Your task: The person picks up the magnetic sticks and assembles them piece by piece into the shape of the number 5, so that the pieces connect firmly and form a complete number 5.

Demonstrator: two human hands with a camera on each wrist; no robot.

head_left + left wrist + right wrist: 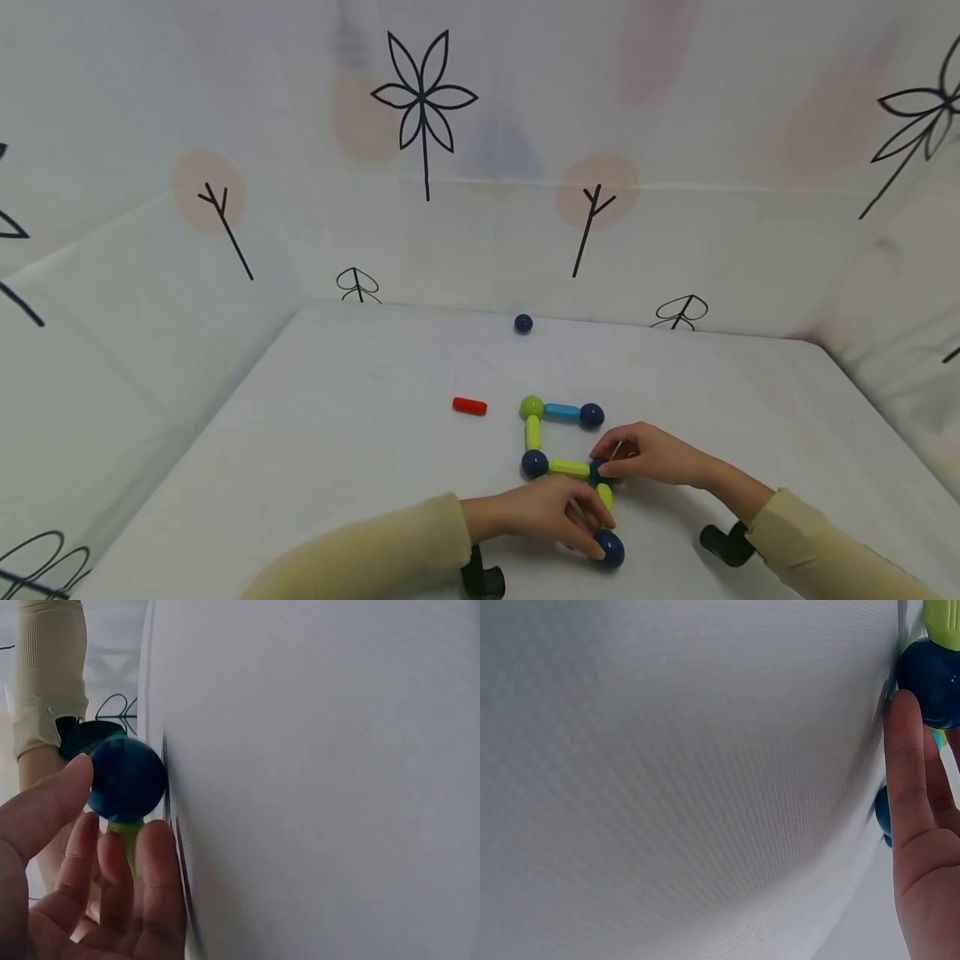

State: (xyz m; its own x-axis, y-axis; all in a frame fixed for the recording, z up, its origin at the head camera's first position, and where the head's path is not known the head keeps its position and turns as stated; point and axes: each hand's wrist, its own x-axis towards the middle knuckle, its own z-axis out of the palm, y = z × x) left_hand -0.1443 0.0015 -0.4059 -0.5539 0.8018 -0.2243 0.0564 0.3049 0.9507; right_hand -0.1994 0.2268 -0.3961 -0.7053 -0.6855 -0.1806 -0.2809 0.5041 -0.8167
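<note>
On the white table a linked chain of magnetic balls and rods bends like an open square with a tail. It runs from a navy ball (592,416) through a blue rod (562,412), a lime ball (532,407) and a lime rod (533,432) to a navy corner ball (535,463). Another lime rod (569,468) leads to a navy ball that my right hand (652,454) pinches between thumb and fingers. From there a lime rod (604,497) points toward me, ending in the nearest navy ball (609,550). My left hand (551,512) holds that end ball, thumb against its side (127,780).
A loose red rod (469,407) lies left of the chain. Farther back, a single navy ball (523,324) sits near the table's rear edge. White cloth walls with plant drawings (422,98) enclose the back and sides. Black wrist devices (726,544) hang under both sleeves.
</note>
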